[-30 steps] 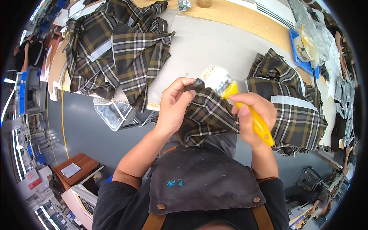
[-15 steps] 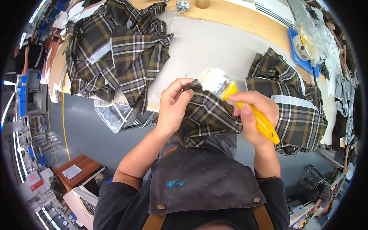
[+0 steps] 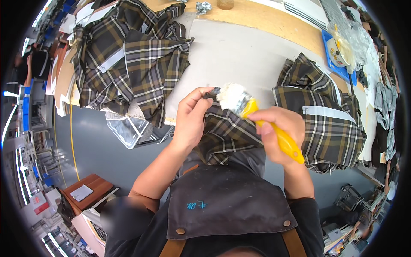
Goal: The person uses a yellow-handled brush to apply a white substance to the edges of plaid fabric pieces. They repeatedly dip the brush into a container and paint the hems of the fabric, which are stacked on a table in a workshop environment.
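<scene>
My right hand (image 3: 282, 132) is wrapped round the yellow handle of a paintbrush (image 3: 274, 132). Its bristle head is coated in a thick white substance and rests on or just above a plaid cloth piece (image 3: 227, 128). My left hand (image 3: 192, 113) pinches that cloth at its upper left corner, close to the bristles. Dark grey, brown and white checks cover the cloth, which hangs over the table's near edge toward my apron. Whether the bristles touch the cloth I cannot tell.
A heap of plaid cloth (image 3: 145, 60) lies at the left of the table (image 3: 231, 47); another plaid pile (image 3: 329, 124) with a pale strip is at the right. Behind that stand a blue tray (image 3: 329, 51) and a tub (image 3: 336, 53). Crumpled foil (image 3: 204, 7) lies at the back.
My right hand and the brush have moved a little left and downward, closer to my left hand. My left hand still pinches the cloth, shifted slightly left.
</scene>
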Motion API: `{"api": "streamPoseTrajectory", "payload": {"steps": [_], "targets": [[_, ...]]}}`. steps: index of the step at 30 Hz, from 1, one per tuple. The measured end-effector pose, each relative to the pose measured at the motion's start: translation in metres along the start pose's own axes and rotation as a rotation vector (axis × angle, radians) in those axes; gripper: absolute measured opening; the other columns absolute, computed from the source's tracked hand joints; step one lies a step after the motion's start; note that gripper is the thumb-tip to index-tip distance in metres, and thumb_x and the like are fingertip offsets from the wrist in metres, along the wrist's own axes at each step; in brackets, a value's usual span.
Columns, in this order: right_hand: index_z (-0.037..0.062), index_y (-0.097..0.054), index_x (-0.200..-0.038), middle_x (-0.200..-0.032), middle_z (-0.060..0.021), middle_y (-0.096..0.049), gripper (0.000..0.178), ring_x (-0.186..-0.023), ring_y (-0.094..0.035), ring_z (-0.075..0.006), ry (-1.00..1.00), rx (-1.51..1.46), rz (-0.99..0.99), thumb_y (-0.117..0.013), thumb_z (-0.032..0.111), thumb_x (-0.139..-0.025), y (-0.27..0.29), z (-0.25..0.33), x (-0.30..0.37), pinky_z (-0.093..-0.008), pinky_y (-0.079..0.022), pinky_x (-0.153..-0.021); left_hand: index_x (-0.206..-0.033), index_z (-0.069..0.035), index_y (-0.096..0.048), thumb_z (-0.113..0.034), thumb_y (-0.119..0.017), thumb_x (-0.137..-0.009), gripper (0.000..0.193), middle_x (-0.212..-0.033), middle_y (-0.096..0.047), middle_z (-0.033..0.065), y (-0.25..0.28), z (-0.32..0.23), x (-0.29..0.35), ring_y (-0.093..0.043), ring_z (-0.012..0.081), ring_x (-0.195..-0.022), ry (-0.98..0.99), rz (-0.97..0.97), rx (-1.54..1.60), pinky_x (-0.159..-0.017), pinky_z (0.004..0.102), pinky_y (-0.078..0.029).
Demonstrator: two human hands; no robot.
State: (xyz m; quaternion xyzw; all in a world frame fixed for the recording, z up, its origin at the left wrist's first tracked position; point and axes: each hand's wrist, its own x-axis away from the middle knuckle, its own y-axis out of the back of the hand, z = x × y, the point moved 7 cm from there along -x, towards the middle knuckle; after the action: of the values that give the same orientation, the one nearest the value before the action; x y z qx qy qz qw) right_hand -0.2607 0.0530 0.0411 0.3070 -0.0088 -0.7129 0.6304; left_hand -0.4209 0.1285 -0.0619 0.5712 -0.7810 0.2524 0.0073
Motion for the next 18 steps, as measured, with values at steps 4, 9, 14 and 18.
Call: {"api": "streamPoseTrajectory", "payload": {"steps": [4,9,14,18], "targets": [[0.0029,-0.064,-0.083,-0.068,-0.0113,-0.063,0.017,-0.054,-0.06,-0.0257,0.064,0.141,-0.052,-0.056,-0.002,-0.068,-0.002,-0.001,0.0,-0.0312,-0.047,-0.05,-0.108,0.003,-0.059,0.0,-0.049,-0.085,0.025,-0.089,-0.057,-0.0014,0.005,0.003,-0.002,-0.049,0.0037,-0.079,0.034,-0.011,0.053,-0.071,0.0187,-0.038],[0.0018,-0.063,-0.084,-0.067,-0.011,-0.062,0.018,-0.054,-0.06,-0.0256,0.092,0.119,-0.062,-0.057,-0.004,-0.067,-0.005,0.003,-0.001,-0.0315,-0.048,-0.051,-0.109,0.003,-0.06,-0.002,-0.05,-0.085,0.026,-0.088,-0.057,-0.0017,0.008,0.009,-0.002,-0.048,0.0036,-0.08,0.067,-0.005,0.058,-0.073,0.0191,-0.038],[0.0017,-0.063,-0.083,-0.065,-0.0106,-0.06,0.018,-0.053,-0.06,-0.0256,0.11,0.116,0.004,-0.057,-0.004,-0.067,-0.01,0.007,-0.005,-0.0318,-0.048,-0.051,-0.109,0.003,-0.059,-0.002,-0.049,-0.085,0.027,-0.089,-0.057,-0.0012,0.007,0.007,0.0,-0.047,0.0039,-0.081,0.054,-0.011,0.054,-0.074,0.0195,-0.037],[0.002,-0.064,-0.083,-0.065,-0.0107,-0.06,0.019,-0.053,-0.059,-0.0254,0.156,0.157,-0.076,-0.058,-0.004,-0.066,-0.002,0.007,-0.001,-0.0317,-0.047,-0.05,-0.11,0.005,-0.059,-0.003,-0.049,-0.085,0.028,-0.091,-0.058,0.0002,0.008,0.004,0.001,-0.048,0.0052,-0.084,0.059,-0.008,0.062,-0.077,0.0203,-0.037]]}}
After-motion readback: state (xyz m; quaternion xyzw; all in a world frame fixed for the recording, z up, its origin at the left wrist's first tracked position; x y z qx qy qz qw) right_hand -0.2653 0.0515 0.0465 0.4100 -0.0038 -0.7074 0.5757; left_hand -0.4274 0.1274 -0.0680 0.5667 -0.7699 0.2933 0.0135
